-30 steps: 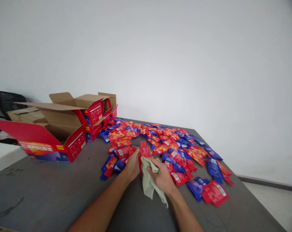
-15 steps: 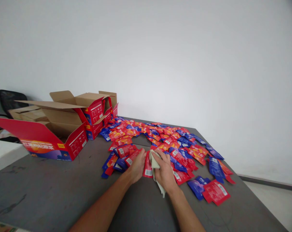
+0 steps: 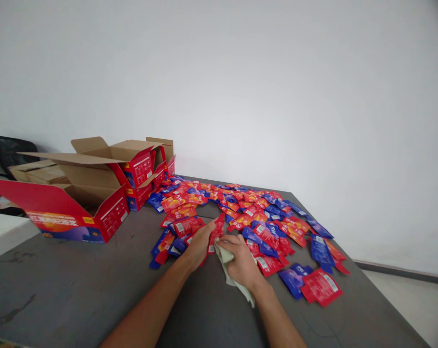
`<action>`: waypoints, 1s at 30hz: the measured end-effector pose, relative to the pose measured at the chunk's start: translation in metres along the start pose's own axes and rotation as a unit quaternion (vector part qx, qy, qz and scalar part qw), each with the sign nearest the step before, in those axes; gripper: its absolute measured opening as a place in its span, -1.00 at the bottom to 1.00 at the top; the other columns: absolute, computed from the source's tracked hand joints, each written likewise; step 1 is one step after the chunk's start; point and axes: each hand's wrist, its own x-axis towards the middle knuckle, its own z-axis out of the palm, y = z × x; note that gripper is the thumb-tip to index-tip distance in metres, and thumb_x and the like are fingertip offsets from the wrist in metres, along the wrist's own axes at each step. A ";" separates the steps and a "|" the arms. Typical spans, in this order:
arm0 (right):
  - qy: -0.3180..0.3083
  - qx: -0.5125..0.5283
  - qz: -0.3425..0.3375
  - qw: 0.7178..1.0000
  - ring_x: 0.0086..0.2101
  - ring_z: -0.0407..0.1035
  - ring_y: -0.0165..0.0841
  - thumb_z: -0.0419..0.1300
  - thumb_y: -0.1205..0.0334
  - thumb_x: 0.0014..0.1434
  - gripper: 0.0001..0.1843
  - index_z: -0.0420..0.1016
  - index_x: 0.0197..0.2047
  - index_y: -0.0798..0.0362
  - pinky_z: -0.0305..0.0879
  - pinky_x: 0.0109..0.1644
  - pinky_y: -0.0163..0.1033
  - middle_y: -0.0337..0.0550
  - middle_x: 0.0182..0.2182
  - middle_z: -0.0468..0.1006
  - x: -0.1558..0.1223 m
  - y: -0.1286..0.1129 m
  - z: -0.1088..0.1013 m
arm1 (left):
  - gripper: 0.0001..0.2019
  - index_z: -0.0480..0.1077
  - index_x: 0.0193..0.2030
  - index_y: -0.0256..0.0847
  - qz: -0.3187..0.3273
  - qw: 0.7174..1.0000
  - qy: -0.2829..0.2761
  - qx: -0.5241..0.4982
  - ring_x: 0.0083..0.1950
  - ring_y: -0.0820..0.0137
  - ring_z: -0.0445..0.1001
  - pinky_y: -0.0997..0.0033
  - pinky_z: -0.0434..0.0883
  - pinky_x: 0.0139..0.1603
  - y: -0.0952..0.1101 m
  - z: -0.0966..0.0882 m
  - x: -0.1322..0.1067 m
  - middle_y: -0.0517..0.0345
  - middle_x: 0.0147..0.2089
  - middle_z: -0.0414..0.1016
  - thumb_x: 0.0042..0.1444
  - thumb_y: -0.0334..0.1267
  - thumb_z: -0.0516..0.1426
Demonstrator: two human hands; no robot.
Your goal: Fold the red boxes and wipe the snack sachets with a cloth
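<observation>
My left hand [image 3: 198, 244] is closed on a red sachet [image 3: 216, 231] at the near edge of a wide spread of red and blue sachets [image 3: 262, 212] on the grey table [image 3: 77, 285]. My right hand [image 3: 240, 261] is closed on a pale green cloth [image 3: 233, 278], pressed against the sachet. The cloth hangs down past my right wrist. Both hands touch each other just above the tabletop.
Open red cardboard boxes [image 3: 84, 193] with brown flaps stand at the left of the table. A loose red sachet [image 3: 322, 287] and a blue one [image 3: 294, 279] lie near the right edge. A black chair [image 3: 8, 150] stands behind the boxes. A white wall is behind.
The red sachet in my left hand has tilted from upright to slanted and lowered. My right hand with the cloth has slid back and forth along it.
</observation>
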 end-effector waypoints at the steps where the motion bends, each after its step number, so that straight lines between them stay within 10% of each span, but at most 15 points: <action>1: 0.012 -0.002 0.010 1.000 -0.03 0.33 -0.23 0.06 0.62 -0.21 -0.19 0.56 0.09 -0.14 0.19 0.05 -0.16 -0.20 0.06 0.53 0.000 0.002 0.000 | -0.57 0.53 0.01 -0.20 0.028 0.999 -0.003 0.039 -0.01 0.22 0.54 0.26 0.44 0.02 0.001 -0.003 0.000 -0.04 -0.08 0.60 0.09 0.01 0.19; 7: 0.054 -0.049 0.074 0.995 -0.03 0.40 -0.18 0.05 0.60 -0.15 -0.36 0.63 -0.05 -0.03 0.19 0.15 -0.07 -0.09 -0.02 0.58 0.000 0.019 0.002 | -0.50 0.44 0.20 -0.11 0.190 0.889 0.027 0.415 0.17 0.15 0.38 0.14 0.25 0.25 -0.005 -0.017 0.004 -0.05 0.10 0.47 0.12 -0.05 0.20; 13: 0.098 -0.105 0.151 0.978 -0.03 0.42 -0.10 0.05 0.62 -0.19 -0.36 0.65 -0.08 0.03 0.26 0.15 -0.05 -0.02 -0.05 0.60 -0.005 0.045 -0.004 | -0.57 0.49 0.15 -0.10 0.175 0.745 0.007 0.643 0.27 -0.03 0.22 -0.06 0.14 0.27 -0.021 -0.024 0.006 -0.14 0.23 0.37 0.11 -0.25 0.18; 20: 0.092 -0.103 0.149 0.979 -0.04 0.44 -0.14 0.06 0.59 -0.17 -0.38 0.66 -0.09 0.00 0.26 0.16 -0.06 -0.05 -0.06 0.62 -0.005 0.051 -0.006 | -0.66 0.51 0.08 0.06 0.183 0.703 -0.096 0.680 0.40 -0.07 0.08 -0.25 -0.08 0.35 -0.025 -0.023 0.003 0.01 0.34 0.34 0.16 -0.22 0.14; 30: 0.093 -0.095 0.155 0.979 -0.06 0.44 -0.14 0.03 0.61 -0.16 -0.38 0.65 -0.09 0.03 0.26 0.14 -0.10 -0.06 -0.07 0.62 -0.006 0.050 -0.005 | -0.67 0.56 0.01 -0.12 0.139 0.654 0.056 0.742 0.36 -0.21 0.13 -0.44 -0.16 0.28 -0.029 -0.035 0.014 -0.23 0.28 0.38 0.21 -0.27 0.04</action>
